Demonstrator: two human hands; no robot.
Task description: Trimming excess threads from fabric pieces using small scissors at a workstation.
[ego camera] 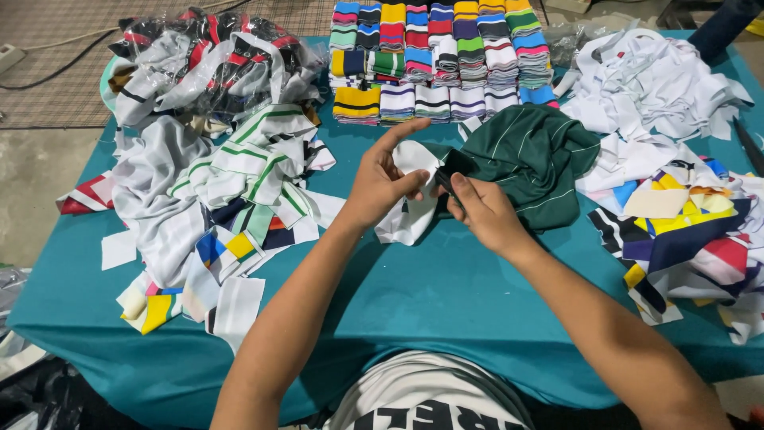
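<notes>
My left hand (383,181) pinches a white fabric piece (407,219) with a dark stripe, which hangs down onto the teal table cover (446,295). My right hand (480,209) grips a small dark fabric piece (455,166) right beside it, the two pieces meeting between my fingers. Just behind my right hand lies a heap of dark green cloth with thin white stripes (535,159).
Folded striped knit bands in many colours (442,60) are stacked in rows at the back. White and green-striped cut pieces (239,171) pile on the left, bagged pieces (207,60) behind them. White scraps (652,87) and multicoloured scraps (684,231) lie right.
</notes>
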